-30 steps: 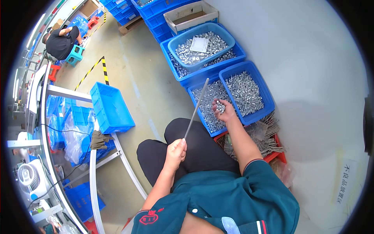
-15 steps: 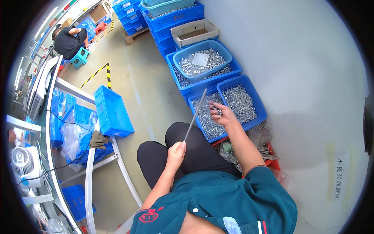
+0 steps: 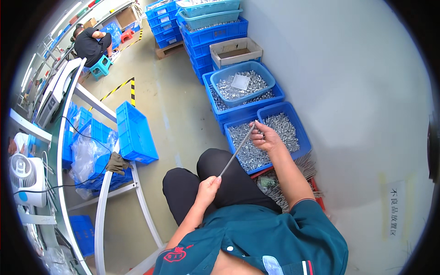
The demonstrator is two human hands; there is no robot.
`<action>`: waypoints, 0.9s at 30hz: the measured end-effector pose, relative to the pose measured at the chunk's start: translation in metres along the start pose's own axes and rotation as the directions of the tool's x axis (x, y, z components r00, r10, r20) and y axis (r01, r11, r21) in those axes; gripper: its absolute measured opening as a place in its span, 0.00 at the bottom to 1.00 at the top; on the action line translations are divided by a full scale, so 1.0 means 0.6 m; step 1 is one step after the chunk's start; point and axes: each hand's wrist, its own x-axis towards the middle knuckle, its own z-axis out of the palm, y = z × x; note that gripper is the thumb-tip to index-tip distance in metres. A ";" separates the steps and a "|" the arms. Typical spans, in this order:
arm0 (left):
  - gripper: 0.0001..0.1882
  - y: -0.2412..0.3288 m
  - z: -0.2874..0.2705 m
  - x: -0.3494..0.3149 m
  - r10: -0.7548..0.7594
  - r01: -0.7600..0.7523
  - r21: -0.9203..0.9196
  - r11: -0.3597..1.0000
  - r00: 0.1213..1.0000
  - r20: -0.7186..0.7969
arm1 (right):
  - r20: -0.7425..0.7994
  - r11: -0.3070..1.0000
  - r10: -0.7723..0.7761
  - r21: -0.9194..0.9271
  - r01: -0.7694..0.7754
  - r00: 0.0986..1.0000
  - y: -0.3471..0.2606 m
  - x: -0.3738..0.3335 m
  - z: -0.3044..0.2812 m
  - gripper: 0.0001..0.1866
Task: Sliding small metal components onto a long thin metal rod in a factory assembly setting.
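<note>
Pinching the thin rod (image 3: 237, 152) mid-frame, the left hand (image 3: 208, 189) may lose it if the right hand (image 3: 266, 138), its grip too hidden to tell, bumps the top end hard.

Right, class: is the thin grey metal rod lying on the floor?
No: the left hand holds the thin grey metal rod by its near end.

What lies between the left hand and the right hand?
In the head view, a thin metal rod slants from the left hand up to the right hand.
</note>
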 end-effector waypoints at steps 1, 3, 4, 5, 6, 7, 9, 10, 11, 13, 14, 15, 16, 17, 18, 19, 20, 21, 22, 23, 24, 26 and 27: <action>0.19 0.000 -0.001 0.000 0.016 -0.015 0.051 0.999 1.000 -0.017 | 0.000 1.000 0.000 -0.005 0.000 1.000 -0.004 -0.004 0.004 0.09; 0.18 0.005 -0.003 -0.001 0.034 -0.030 0.098 0.995 0.999 -0.038 | -0.020 0.945 -0.106 -0.314 0.094 0.994 -0.012 -0.013 0.027 0.07; 0.18 0.007 -0.004 -0.002 0.057 -0.045 0.171 0.984 0.996 -0.067 | -0.019 0.943 -0.103 -0.320 0.091 0.995 -0.017 -0.017 0.039 0.07; 0.17 0.011 -0.005 -0.004 0.082 -0.057 0.243 0.968 0.992 -0.097 | -0.104 0.846 -0.176 -0.525 0.096 0.979 -0.019 -0.025 0.065 0.07; 0.16 0.017 -0.004 -0.004 0.100 -0.071 0.255 0.964 0.990 -0.102 | -0.170 0.707 -0.267 -0.703 0.073 0.949 -0.019 -0.031 0.083 0.08; 0.16 0.024 -0.001 -0.003 0.101 -0.072 0.248 0.966 0.989 -0.106 | -0.134 0.698 -0.192 -0.715 0.039 0.972 -0.017 -0.035 0.092 0.09; 0.17 0.051 0.012 0.003 0.177 -0.151 0.202 0.968 0.977 -0.121 | -0.138 0.708 -0.109 -0.706 -0.020 0.984 0.006 -0.033 0.108 0.09; 0.17 0.049 0.013 0.012 0.179 -0.152 0.193 0.969 0.974 -0.135 | -0.168 0.675 -0.124 -0.736 -0.041 0.978 0.027 -0.030 0.119 0.10; 0.18 0.043 0.018 0.026 0.130 -0.119 0.102 0.988 0.985 -0.115 | -0.134 0.671 -0.086 -0.740 -0.042 0.987 0.042 -0.033 0.122 0.11; 0.19 0.062 0.028 0.039 0.047 -0.054 -0.083 0.995 0.996 -0.076 | -0.140 0.610 0.020 -0.783 -0.123 0.990 0.062 -0.038 0.121 0.13; 0.19 0.065 0.031 0.047 0.088 -0.096 -0.129 0.987 0.994 -0.072 | -0.162 0.589 0.072 -0.789 -0.173 0.984 0.065 -0.042 0.120 0.13; 0.18 0.068 0.034 0.054 0.127 -0.137 -0.174 0.975 0.989 -0.070 | -0.132 0.634 0.129 -0.751 -0.184 0.983 0.060 -0.042 0.110 0.13; 0.18 0.069 0.031 0.057 0.114 -0.123 -0.218 0.968 0.992 -0.056 | -0.172 0.705 0.076 -0.687 -0.175 0.982 0.054 -0.042 0.100 0.13; 0.18 0.070 0.030 0.058 0.111 -0.122 -0.227 0.966 0.992 -0.059 | -0.217 0.772 0.020 -0.617 -0.153 0.976 0.048 -0.042 0.093 0.14; 0.18 0.070 0.029 0.057 0.103 -0.110 -0.283 0.953 0.994 -0.039 | -0.246 0.822 -0.014 -0.555 -0.129 0.969 0.041 -0.045 0.087 0.14; 0.18 0.070 0.028 0.055 0.096 -0.097 -0.336 0.937 0.995 -0.018 | -0.263 0.872 -0.009 -0.474 -0.121 0.965 0.033 -0.044 0.075 0.13; 0.18 0.073 0.028 0.052 0.084 -0.082 -0.361 0.929 0.996 -0.008 | -0.281 0.916 -0.007 -0.387 -0.107 0.960 0.023 -0.041 0.059 0.13; 0.18 0.071 0.028 0.049 0.079 -0.076 -0.365 0.928 0.997 -0.006 | -0.261 0.950 0.020 -0.297 -0.100 0.965 0.015 -0.038 0.043 0.13; 0.18 0.069 0.028 0.047 0.102 -0.101 -0.346 0.933 0.995 -0.014 | -0.235 0.963 0.012 -0.260 -0.075 0.972 0.009 -0.034 0.027 0.12; 0.17 0.065 0.028 0.045 0.125 -0.127 -0.328 0.936 0.992 -0.028 | -0.208 0.973 0.007 -0.224 -0.055 0.978 0.006 -0.029 0.025 0.11; 0.17 0.060 0.026 0.042 0.119 -0.124 -0.333 0.935 0.992 -0.033 | -0.206 0.978 0.009 -0.201 -0.051 0.978 0.004 -0.027 0.023 0.09; 0.17 0.044 0.022 0.034 0.120 -0.125 -0.244 0.962 0.992 -0.037 | -0.124 0.992 0.037 -0.119 -0.052 0.992 0.001 -0.024 0.019 0.09; 0.17 0.037 0.019 0.029 0.116 -0.123 -0.249 0.961 0.992 -0.044 | -0.036 0.998 0.049 -0.033 -0.050 0.998 -0.001 -0.022 0.018 0.09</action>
